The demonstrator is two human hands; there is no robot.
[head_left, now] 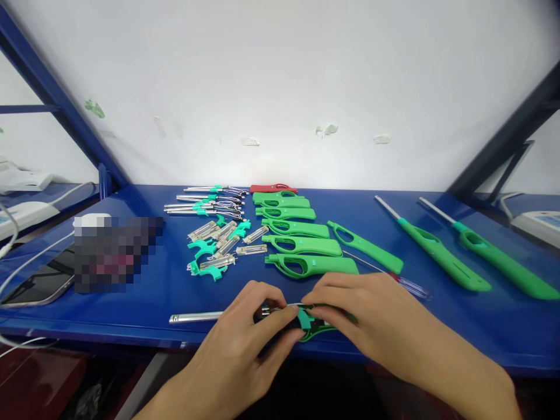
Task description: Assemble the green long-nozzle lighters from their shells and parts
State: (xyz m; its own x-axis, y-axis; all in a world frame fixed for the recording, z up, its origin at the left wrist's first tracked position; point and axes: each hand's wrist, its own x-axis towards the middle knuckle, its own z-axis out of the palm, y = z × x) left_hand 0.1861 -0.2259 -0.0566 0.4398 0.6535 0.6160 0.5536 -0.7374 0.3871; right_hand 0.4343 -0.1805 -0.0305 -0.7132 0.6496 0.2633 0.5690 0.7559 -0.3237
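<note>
At the front edge of the blue table, both my hands grip one opened green lighter (321, 333), a long-nosed gas lighter. My left hand (245, 332) pinches it near the base of its metal tube (195, 317), which points left. The fingertips of my right hand (350, 303) press at the other side, over the inside of the green shell. Between the two hands shows a teal trigger piece (305, 319). My fingers hide most of the inner parts.
Beyond my hands lie several green handle shells (312, 265), clear fuel tanks (251, 249), teal triggers (203, 249) and metal tubes with wires (205, 207). A screwdriver (413, 287) and two assembled lighters (441, 256) are on the right. A phone (44, 280) rests left.
</note>
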